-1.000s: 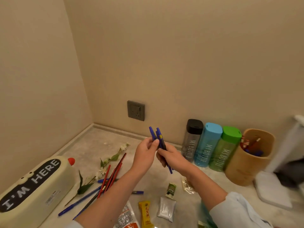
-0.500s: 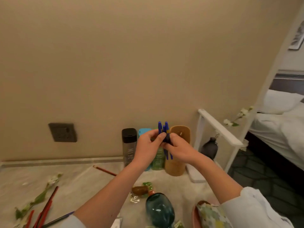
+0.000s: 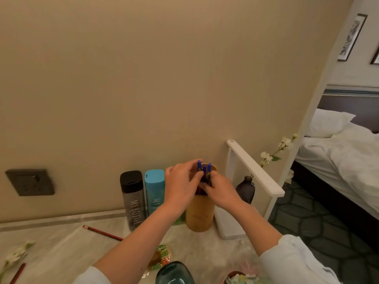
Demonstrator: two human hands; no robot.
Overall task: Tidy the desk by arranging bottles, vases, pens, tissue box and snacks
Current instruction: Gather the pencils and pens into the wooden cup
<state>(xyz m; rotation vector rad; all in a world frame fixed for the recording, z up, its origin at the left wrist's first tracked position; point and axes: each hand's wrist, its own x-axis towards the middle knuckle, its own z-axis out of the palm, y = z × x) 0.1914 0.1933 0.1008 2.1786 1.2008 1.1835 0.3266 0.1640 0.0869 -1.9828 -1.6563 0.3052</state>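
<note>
bottles [image 3: 132,193] lined at the wall, left hand [image 3: 180,187] and right hand [image 3: 220,192] pinch blue pens [image 3: 204,171] at the wooden holder [image 3: 200,214] mouth; red pencil [image 3: 102,233], snack [image 3: 162,256], teal vase [image 3: 174,273] loose on desk [image 3: 61,242], to do.

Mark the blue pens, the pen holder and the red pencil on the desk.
blue pens [image 3: 204,170], head view, capped tops
pen holder [image 3: 200,216], head view, front wall
red pencil [image 3: 102,233], head view, middle of shaft
</note>
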